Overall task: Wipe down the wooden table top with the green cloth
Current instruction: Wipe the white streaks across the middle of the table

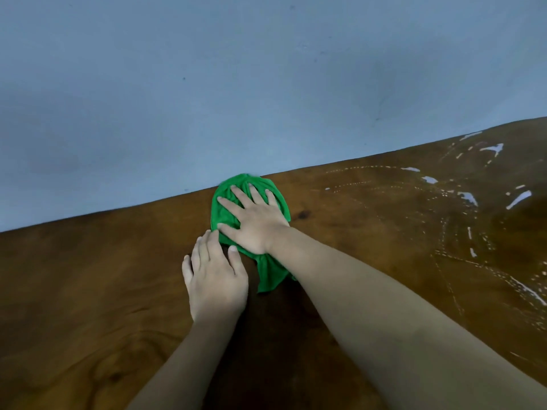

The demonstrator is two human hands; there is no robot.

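The green cloth [225, 214] lies bunched on the wooden worktop [88, 276], at its far edge against the blue wall [236, 84]. The right hand [257, 223] presses flat on the cloth, fingers [236, 192] spread wide and gripping nothing. The left hand [214, 276] rests palm-down just beside it, fingers extended, thumb tip touching the cloth's near edge. Wet streaks [467, 196] glisten on the worktop well to the right.
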